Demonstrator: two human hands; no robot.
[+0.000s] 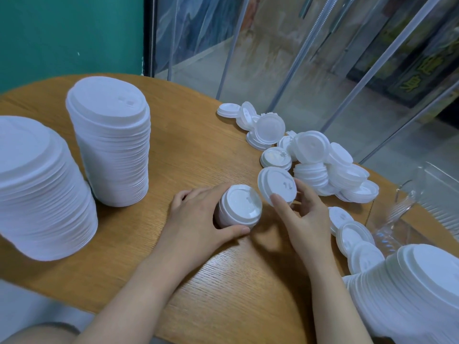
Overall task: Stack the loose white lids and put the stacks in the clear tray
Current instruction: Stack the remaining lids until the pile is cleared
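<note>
Writing: no brand or label reads on any lid; the lid tops carry only small raised marks, too blurred to make out.
Your left hand (pixel 198 219): fingers and thumb curled round a short stack of lids (pixel 239 206) standing on the bench (pixel 223 281), thumb on its near side.
Your right hand (pixel 301 214): fingers pinch a single lid (pixel 277 186) by its rim, held tilted just right of the short stack and not touching it.
Near right stack (pixel 422 289): a tall stack by your right forearm, with a few lids (pixel 352 234) lying beside your right fingers.
Clear tray (pixel 407 207): right of your right fingers, at the bench edge.
Loose lids (pixel 310 155): a heap just beyond your right fingers, some flat, some on edge.
Tall stacks (pixel 111 142): two standing well left of your left fingers.
</note>
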